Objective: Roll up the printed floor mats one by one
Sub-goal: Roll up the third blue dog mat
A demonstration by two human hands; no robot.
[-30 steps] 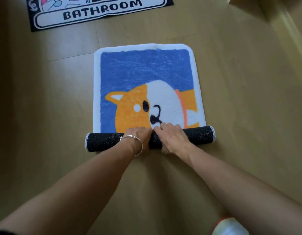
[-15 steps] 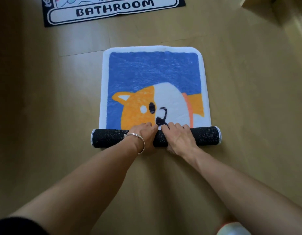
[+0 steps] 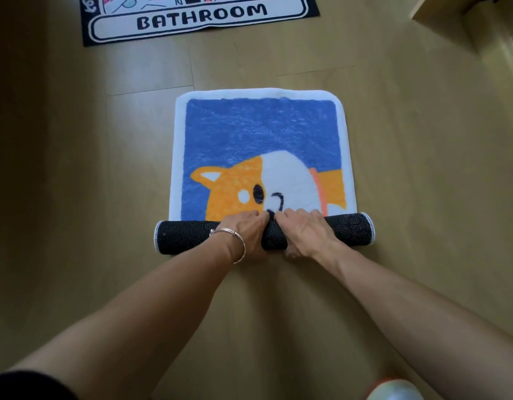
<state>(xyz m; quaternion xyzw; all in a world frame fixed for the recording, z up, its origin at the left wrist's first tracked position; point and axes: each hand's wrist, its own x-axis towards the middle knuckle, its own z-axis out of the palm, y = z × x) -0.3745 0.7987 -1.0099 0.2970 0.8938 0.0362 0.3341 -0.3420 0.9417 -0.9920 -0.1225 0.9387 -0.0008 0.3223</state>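
A blue floor mat [image 3: 261,134] with a white border and an orange-and-white dog print lies on the wooden floor. Its near end is wound into a black dotted roll [image 3: 350,232] lying crosswise. My left hand [image 3: 246,232], with a silver bangle on the wrist, grips the middle of the roll, fingers curled over its top. My right hand [image 3: 304,230] grips the roll right beside it, fingers curled over the far side. The fingertips of both hands nearly meet at the dog's nose.
A second mat [image 3: 197,15], black-edged with the word BATHROOM, lies flat at the far left. A cardboard-coloured box corner [image 3: 448,13] and a wall skirting [image 3: 512,59] are at the far right. A white and orange shoe tip [image 3: 393,391] shows at the bottom edge.
The roll has advanced a little further over the dog print, covering more of its face. Both hands stayed on the roll's middle; the camera view shifted slightly.
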